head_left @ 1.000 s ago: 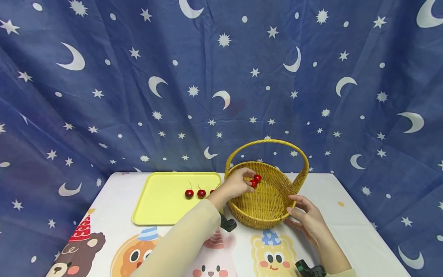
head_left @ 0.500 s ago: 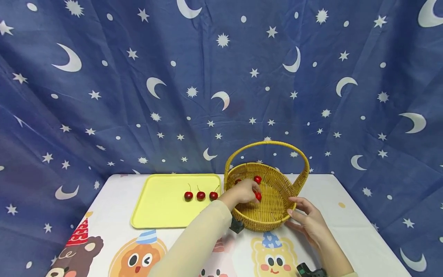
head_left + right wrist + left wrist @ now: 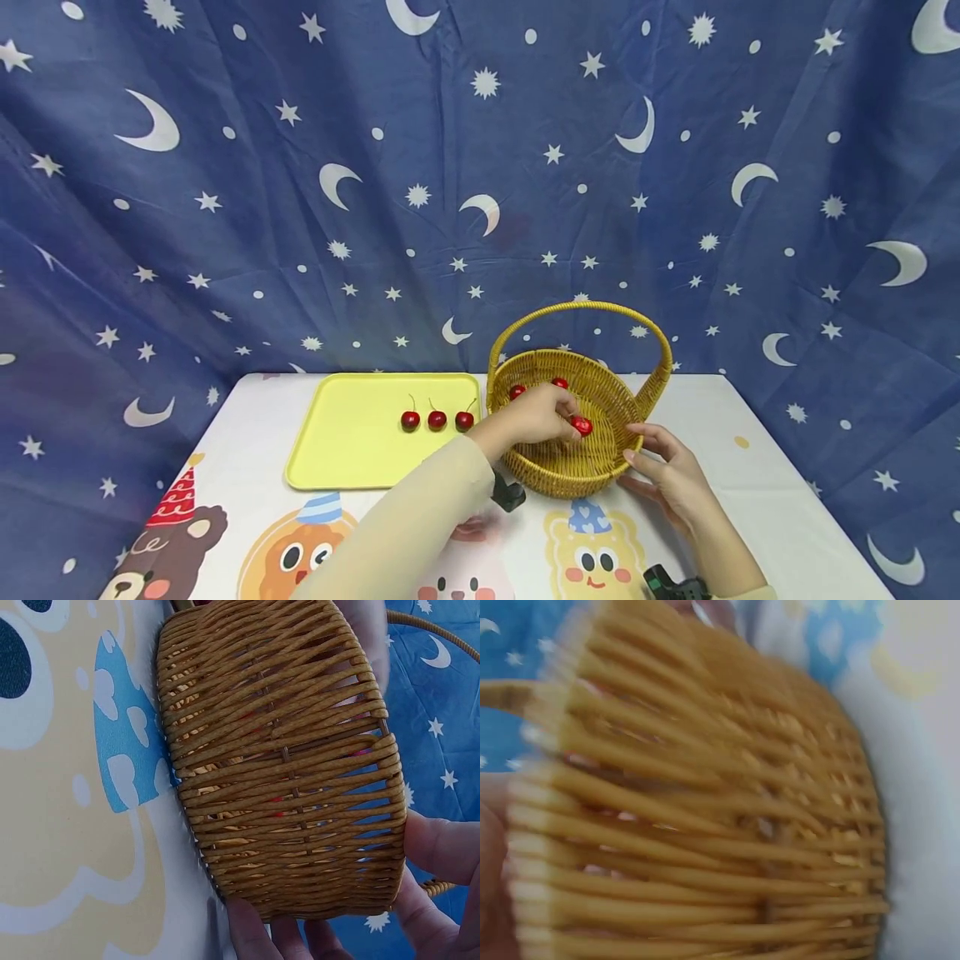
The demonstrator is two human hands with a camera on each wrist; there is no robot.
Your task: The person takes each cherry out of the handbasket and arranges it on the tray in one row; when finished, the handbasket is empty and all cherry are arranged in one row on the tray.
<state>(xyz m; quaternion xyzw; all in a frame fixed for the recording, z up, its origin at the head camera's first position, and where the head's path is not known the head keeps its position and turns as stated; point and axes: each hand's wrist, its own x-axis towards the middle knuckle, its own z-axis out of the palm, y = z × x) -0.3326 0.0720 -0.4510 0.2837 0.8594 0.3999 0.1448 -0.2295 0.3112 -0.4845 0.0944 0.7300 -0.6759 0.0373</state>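
Observation:
A gold wicker basket (image 3: 573,487) with a tall arched handle stands on the table; its woven side (image 3: 705,825) fills the left wrist view. My left hand (image 3: 542,414) reaches over the rim into it, with a red cherry (image 3: 581,426) pinched at its fingertips, low over the woven bottom. Two more cherries show inside, one at the left wall (image 3: 517,392) and another toward the back (image 3: 559,383). At the basket's right side my right hand (image 3: 667,471) holds the rim, thumb at the edge and fingers along the outer wall (image 3: 285,765).
Left of the basket lies a yellow tray (image 3: 345,442) bearing three stemmed cherries (image 3: 437,420) in a row. A white tablecloth (image 3: 757,500) with cartoon figures covers the table. A blue curtain (image 3: 420,250) with moons and stars hangs behind.
My left hand has moved from the basket's back left toward its middle, carrying the cherry right and nearer. The third tray cherry is uncovered from behind the arm. My right hand stays put.

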